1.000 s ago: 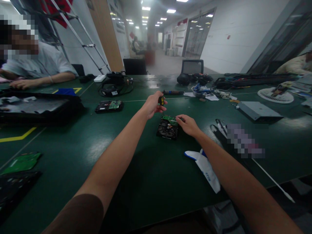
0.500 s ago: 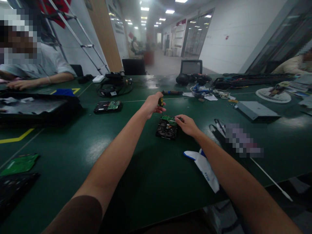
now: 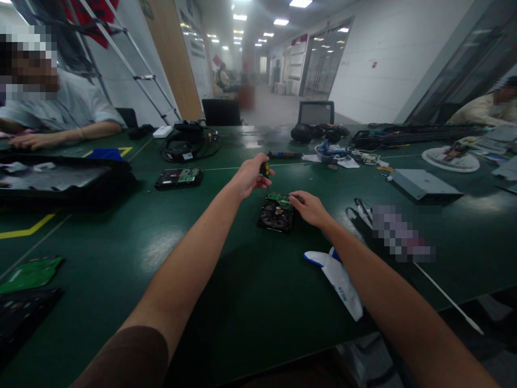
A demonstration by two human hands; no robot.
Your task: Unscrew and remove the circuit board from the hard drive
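Observation:
My left hand (image 3: 251,177) is closed around the black and yellow handle of a screwdriver (image 3: 265,169), held upright. Its thin shaft points down to the far edge of a hard drive (image 3: 276,216), which lies on the table with a green circuit board showing. The exact spot of the tip is too small to make out. At the drive's right side, my right hand (image 3: 310,207) has its fingers pressed together on the edge; the fingertips are partly hidden. A white and blue glove-like piece (image 3: 339,285) lies below my right forearm.
Another hard drive (image 3: 178,178) lies left of my hands. A dark tool (image 3: 285,154) lies beyond them. To the right are a grey metal box (image 3: 425,183) and a white fan grille (image 3: 449,160). A black tray (image 3: 68,180) stands at left, near a co-worker (image 3: 86,99).
Both hands keep almost the same pose, screwdriver still over the drive. The whole view has shifted very slightly.

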